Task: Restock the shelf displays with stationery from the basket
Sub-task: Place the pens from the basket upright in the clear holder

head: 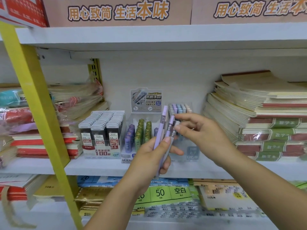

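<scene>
The left hand (149,156) grips a small bundle of lilac lead tubes (162,130) upright, fingers curled round their lower halves and the thumb pressed across the front, just in front of the clear display box (192,151) on the middle shelf (99,166). The right hand (199,130) reaches in from the box's right, thumb and forefinger narrowed on the top end of one tube; motion blur there leaves it unsure whether the pinch is on the cap or just below it. The step appears to be drawing a single tube out of the bundle to stand it in the box, so the left grip should loosen only enough to free that one. The tube should then rise straight over the box's front wall and drop into an open slot. Pastel tubes (178,107) already fill the back rows of the box, so the gap seems to lie nearer its front. Left of the box stand a rack of green and purple tubes (141,130) and its sign card (146,100), close enough to catch a knuckle. Further left is a tray of black lead cases (101,128). Stacked notebooks (265,113) rise to the box's right, near the reaching forearm. The basket is out of view.
</scene>
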